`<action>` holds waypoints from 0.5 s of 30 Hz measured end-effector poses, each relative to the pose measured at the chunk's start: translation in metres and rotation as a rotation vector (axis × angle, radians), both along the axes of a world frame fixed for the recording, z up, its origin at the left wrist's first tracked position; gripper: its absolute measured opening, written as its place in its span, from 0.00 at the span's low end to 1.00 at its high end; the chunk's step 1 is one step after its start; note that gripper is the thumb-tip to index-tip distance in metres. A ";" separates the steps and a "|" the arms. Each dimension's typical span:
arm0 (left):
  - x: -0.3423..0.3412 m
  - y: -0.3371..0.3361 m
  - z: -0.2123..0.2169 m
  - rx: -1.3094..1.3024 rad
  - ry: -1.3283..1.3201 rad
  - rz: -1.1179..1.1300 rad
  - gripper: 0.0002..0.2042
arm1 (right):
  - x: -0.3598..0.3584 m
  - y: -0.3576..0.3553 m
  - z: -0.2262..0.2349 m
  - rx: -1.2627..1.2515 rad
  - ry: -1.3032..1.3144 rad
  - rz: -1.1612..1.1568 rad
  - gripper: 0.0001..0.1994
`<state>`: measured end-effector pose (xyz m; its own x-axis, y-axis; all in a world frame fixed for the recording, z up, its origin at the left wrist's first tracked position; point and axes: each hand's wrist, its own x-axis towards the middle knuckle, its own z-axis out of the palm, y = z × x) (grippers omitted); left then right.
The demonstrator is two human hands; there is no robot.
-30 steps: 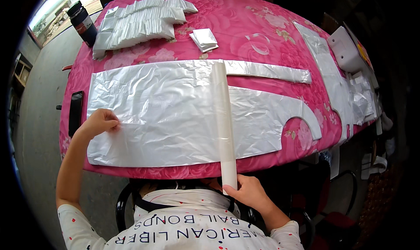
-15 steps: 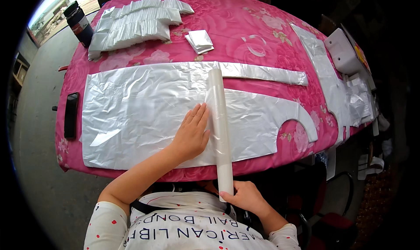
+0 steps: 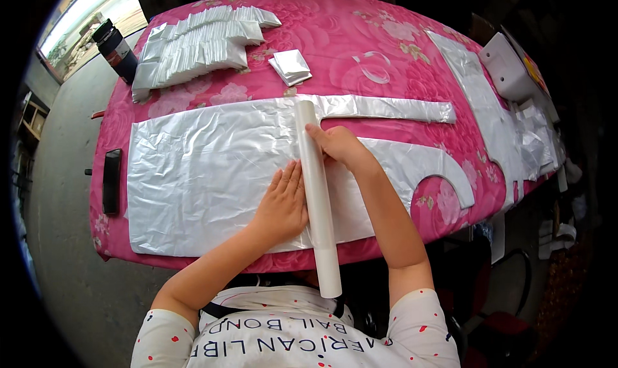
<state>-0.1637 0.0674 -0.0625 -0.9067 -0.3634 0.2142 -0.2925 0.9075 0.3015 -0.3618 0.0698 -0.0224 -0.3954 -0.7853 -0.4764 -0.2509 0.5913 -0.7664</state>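
A thin silvery-white plastic sheet (image 3: 199, 175), shaped like an apron with a long strip and a curved cut-out at its right end, lies on the table. Across its middle rests a long pale roll (image 3: 320, 213), which looks wound with clear film; its near end juts past the table edge toward me. My left hand (image 3: 283, 201) lies flat on the sheet, fingers outstretched, right beside the roll's left side. Toward the roll's far end, my right hand (image 3: 338, 146) grips it from the right, thumb over the top; its other fingers are partly hidden.
Stacked folded plastic packets (image 3: 199, 49) fill the far left, beside a dark bottle (image 3: 116, 51). A few loose packets (image 3: 290, 67) lie mid-table. A phone (image 3: 112, 181) rests at the left edge. More plastic sheeting (image 3: 473, 104) and a white container (image 3: 508, 67) sit at right.
My right hand has moved from the roll's near end up to its far part. The roll has shifted slightly left; my left hand stays flat beside it.
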 end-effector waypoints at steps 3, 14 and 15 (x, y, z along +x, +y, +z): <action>0.000 0.000 0.003 0.001 0.000 0.000 0.30 | -0.013 -0.024 -0.009 -0.288 -0.580 -0.414 0.21; 0.003 -0.001 0.006 0.016 -0.023 -0.030 0.36 | -0.168 0.028 0.011 -1.308 -0.998 -0.934 0.13; 0.002 -0.001 0.005 0.009 -0.015 -0.035 0.36 | -0.175 0.036 0.027 -1.362 -1.025 -0.787 0.13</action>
